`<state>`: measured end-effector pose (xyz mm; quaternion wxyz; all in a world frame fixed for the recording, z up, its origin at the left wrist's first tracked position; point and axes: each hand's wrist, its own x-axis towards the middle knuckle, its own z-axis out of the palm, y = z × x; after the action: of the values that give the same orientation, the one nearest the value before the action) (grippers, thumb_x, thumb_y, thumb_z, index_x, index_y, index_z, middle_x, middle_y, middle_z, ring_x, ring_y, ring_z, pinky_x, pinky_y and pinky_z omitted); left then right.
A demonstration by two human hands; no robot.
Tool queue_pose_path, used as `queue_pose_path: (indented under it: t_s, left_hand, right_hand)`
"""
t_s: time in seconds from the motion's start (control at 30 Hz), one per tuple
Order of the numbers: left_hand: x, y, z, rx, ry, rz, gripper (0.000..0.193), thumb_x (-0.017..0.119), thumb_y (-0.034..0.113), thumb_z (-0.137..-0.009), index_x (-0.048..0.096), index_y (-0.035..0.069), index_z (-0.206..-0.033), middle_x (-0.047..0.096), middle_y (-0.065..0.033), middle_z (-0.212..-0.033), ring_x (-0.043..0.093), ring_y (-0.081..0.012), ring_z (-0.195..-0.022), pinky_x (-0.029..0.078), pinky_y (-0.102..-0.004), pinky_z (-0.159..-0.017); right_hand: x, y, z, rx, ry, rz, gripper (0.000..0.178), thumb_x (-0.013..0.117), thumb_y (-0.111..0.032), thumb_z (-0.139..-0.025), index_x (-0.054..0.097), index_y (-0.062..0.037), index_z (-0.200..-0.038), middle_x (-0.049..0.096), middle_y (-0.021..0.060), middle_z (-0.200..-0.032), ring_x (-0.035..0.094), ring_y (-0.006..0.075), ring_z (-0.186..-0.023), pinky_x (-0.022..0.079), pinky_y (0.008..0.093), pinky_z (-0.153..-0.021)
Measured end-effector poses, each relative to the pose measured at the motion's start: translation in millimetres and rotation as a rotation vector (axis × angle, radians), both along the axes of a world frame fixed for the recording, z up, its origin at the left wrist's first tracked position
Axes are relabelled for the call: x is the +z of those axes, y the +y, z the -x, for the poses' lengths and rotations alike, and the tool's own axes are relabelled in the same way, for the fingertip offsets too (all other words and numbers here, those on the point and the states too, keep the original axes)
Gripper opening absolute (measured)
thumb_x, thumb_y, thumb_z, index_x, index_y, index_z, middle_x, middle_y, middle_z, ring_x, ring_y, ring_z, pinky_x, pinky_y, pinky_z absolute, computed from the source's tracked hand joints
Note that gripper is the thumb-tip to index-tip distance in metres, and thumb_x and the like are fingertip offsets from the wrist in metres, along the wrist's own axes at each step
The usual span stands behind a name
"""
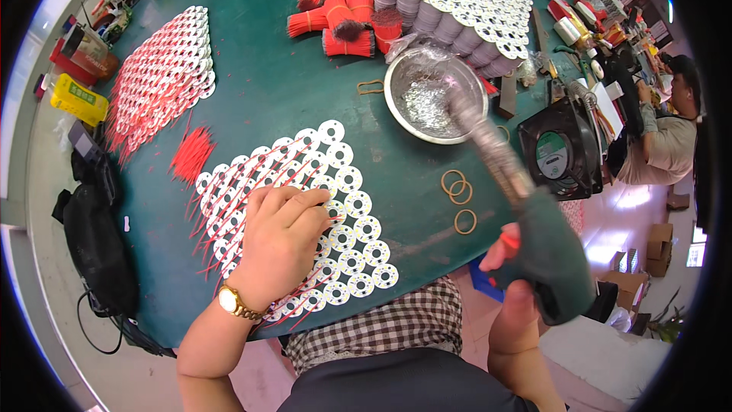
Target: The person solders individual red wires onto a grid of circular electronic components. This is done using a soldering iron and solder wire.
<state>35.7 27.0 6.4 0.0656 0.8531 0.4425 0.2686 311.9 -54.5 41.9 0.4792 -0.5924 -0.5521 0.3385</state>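
Observation:
My left hand (pixel 280 240), with a gold watch on its wrist, lies over a panel of joined round white circuit boards (pixel 352 262). Its fingers are bent together against the panel; whatever is between the fingertips is hidden. Thin red wires (pixel 221 206) run across the panel's left part and stick out past its edge. In my right hand (pixel 505 255) is a soldering gun (pixel 553 252) with a dark green body and a red trigger. Motion blurs its metal barrel, which points toward a metal bowl (pixel 396 111) with shiny silvery matter inside.
Loose red wires (pixel 192 154) and a wired panel stack (pixel 164 76) lie left on the green table (pixel 259 84). Bundled red wires (pixel 349 44) and a tall stack of boards (pixel 457 0) stand at the back. Rubber bands (pixel 465 221) and a black fan (pixel 557 152) are right. Another person (pixel 663 137) sits far right.

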Motion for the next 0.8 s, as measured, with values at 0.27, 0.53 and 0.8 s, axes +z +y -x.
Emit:
queue_pose_path:
  t_s: [0.27,0.53,0.8]
  left_hand:
    - [13.3,-6.5,10.1,0.107,-0.126,-0.041,0.018,0.076,0.005,-0.071,0.067,0.007,-0.086,0.065,-0.0066,-0.088,0.058,-0.0228,-0.068,0.046,-0.0332,-0.060]
    - [11.9,-12.7,6.1,0.235,-0.284,0.214,0.006,0.069,0.000,-0.081,0.066,0.002,-0.086,0.062,-0.0092,-0.077,0.059,-0.0203,-0.062,0.047,-0.0307,-0.056]
    - [1.1,-15.1,-1.3,0.293,-0.236,0.368,0.010,0.069,0.006,-0.084,0.061,0.001,-0.082,0.059,-0.0100,-0.071,0.056,-0.0203,-0.058,0.045,-0.0311,-0.055]
  right_hand:
    - [-41.6,19.8,-26.9,-0.088,-0.250,-0.109,0.043,0.059,-0.025,-0.094,0.049,0.0003,-0.128,0.053,0.0042,-0.076,0.050,0.0128,-0.064,0.044,0.0281,-0.058]
    - [-41.4,-0.7,-0.1,0.019,0.372,-0.110,0.031,0.064,-0.003,-0.084,0.057,0.0029,-0.113,0.062,0.0091,-0.089,0.057,0.0132,-0.067,0.050,0.0275,-0.067]
    - [-55.6,-34.3,-0.4,0.428,-0.105,0.021,0.047,0.066,-0.028,-0.089,0.053,0.0022,-0.123,0.058,0.0091,-0.084,0.057,0.0164,-0.066,0.046,0.0286,-0.058]
